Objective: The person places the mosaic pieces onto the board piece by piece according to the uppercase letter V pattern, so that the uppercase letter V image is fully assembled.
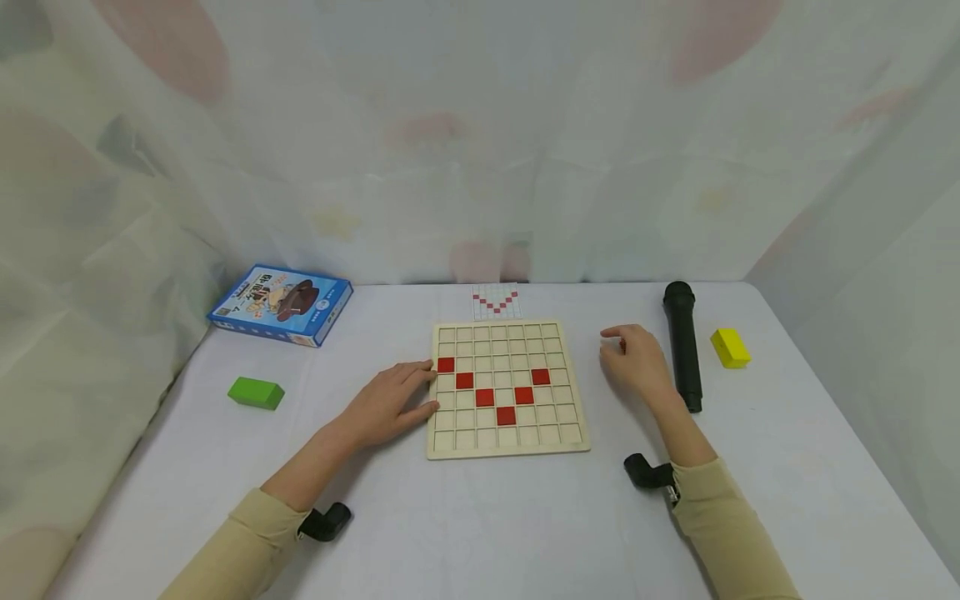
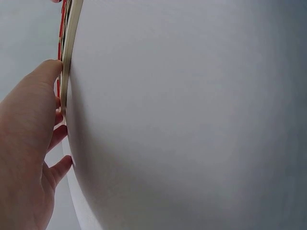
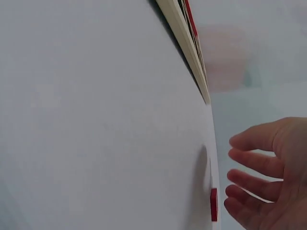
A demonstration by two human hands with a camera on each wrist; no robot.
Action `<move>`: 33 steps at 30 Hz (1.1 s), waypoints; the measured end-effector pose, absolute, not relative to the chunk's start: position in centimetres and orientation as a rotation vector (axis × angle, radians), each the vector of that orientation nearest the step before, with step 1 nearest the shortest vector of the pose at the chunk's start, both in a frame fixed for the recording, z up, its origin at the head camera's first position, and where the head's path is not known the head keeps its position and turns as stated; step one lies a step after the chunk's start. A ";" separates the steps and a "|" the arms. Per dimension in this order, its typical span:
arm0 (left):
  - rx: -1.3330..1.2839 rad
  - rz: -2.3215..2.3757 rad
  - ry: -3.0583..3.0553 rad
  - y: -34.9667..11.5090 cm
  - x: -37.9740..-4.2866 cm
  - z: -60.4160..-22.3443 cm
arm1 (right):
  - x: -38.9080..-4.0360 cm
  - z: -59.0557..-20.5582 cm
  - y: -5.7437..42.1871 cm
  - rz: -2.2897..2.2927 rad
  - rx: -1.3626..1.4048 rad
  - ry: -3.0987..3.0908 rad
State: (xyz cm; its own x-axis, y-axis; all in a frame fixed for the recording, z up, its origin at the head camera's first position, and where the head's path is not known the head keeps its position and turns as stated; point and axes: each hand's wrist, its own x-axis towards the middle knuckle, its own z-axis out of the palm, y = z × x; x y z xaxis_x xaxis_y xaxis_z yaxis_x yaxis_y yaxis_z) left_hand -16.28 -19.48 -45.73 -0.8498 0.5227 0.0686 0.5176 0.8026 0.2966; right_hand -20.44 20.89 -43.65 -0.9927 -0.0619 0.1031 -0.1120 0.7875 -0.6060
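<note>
A pale wooden grid board (image 1: 465, 442) lies mid-table, with several red square tiles (image 1: 506, 416) in its cells forming a V; the left arm reaches one row higher than the right. My left hand (image 1: 386, 404) rests at the board's left edge, thumb and fingertips touching it, fingers fairly straight. Right of the board, my right hand (image 1: 633, 358) hovers over the table, its fingers loosely bent and holding nothing. Below those fingers, a red tile (image 3: 214, 205) shows on the table in the right wrist view; the hand hides it from the head view. Behind the board is a small grid card (image 1: 496, 302) printed with a red V.
At the back left lies a blue picture box (image 1: 281, 304), with a green block (image 1: 256, 393) in front of it. A black microphone (image 1: 682, 346) lies right of my right hand, and a yellow block (image 1: 731, 347) sits beyond it. Patterned curtains (image 1: 480, 142) enclose the white table.
</note>
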 end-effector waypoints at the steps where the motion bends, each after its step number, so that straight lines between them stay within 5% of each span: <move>1: 0.854 0.477 2.966 -19.5 -16.3 -45.7 | -20.5 -43.7 21.2 0.964 0.132 -2.895; 18: 0.841 0.471 2.960 -19.6 -16.5 -45.8 | -21.0 -44.0 21.9 1.059 0.322 -2.972; 33: 0.848 0.484 2.963 -19.5 -16.4 -45.9 | -21.0 -44.0 21.9 0.936 0.198 -2.992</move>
